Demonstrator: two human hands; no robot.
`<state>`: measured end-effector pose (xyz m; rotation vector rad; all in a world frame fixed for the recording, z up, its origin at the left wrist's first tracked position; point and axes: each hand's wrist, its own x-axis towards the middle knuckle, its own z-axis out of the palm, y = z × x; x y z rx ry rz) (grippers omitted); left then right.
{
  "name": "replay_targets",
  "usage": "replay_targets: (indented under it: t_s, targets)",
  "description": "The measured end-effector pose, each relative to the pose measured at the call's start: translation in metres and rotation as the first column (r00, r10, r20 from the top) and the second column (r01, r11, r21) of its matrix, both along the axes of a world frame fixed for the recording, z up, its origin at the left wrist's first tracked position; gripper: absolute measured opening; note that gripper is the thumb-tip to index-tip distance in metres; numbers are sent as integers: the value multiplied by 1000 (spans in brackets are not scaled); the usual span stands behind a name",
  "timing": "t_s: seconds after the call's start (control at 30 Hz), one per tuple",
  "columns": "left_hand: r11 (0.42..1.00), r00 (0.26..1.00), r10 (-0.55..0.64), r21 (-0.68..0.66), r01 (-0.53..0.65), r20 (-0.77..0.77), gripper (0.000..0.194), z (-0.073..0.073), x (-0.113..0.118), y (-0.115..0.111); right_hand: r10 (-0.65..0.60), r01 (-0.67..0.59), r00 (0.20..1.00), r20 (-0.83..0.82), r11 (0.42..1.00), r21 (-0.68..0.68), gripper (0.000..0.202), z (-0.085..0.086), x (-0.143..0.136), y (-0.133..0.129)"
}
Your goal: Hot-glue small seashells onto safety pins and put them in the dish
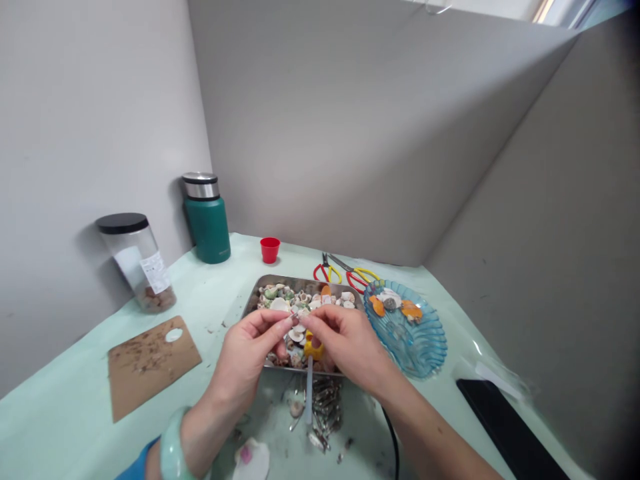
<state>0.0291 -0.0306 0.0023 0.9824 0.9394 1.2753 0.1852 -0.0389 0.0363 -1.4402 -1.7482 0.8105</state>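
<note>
Dropping looks like the main risk for the tiny piece (295,317) held over the middle of the metal tray (287,371): a slight slip of the fingertips could lose it among the shells (280,304) below, where it would be hard to pick out. The yellow glue gun (313,349) lies at the tray's front edge, close beneath the right hand (353,340), its pale stick (309,393) poking toward the desk's near edge. A dip of that hand might knock it, and a hot tip could burn; whether it is hot cannot be told. The metal clips (327,403), heaped between the tray's front edge and the near edge of the desk (60,413), could scatter if a forearm brushed them.

Both grips are narrow pinches, nearly closed. The left hand (245,351) has thumb and forefinger together on one side of the piece, the right hand has its own on the other, and the two pairs of tips almost meet. The other fingers curl loosely. Skin covers most of the piece, so its shape is unclear. Beside the tray's right edge, the blue plate (433,340) carries orange shells (411,311).
</note>
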Motion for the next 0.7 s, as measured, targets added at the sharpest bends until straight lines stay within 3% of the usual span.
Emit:
replay_targets:
  t_s: [0.23,0.43,0.57,0.7]
  targets:
    - [1000,1000,-6,-23,6,1,21,-3,-3,2,-12,11,998,56,1000,24,34,5,6,2]
    - [1000,1000,2,-1,-2,-9,22,-2,-3,2,49,-49,998,35,999,-13,34,3,1,-2]
    - [1000,1000,0,-19,0,-10,22,-2,-3,2,5,-6,998,62,1000,13,40,4,6,1]
    - [999,1000,-3,-34,3,-11,22,-4,-3,4,-21,17,997,72,999,49,28,3,10,5]
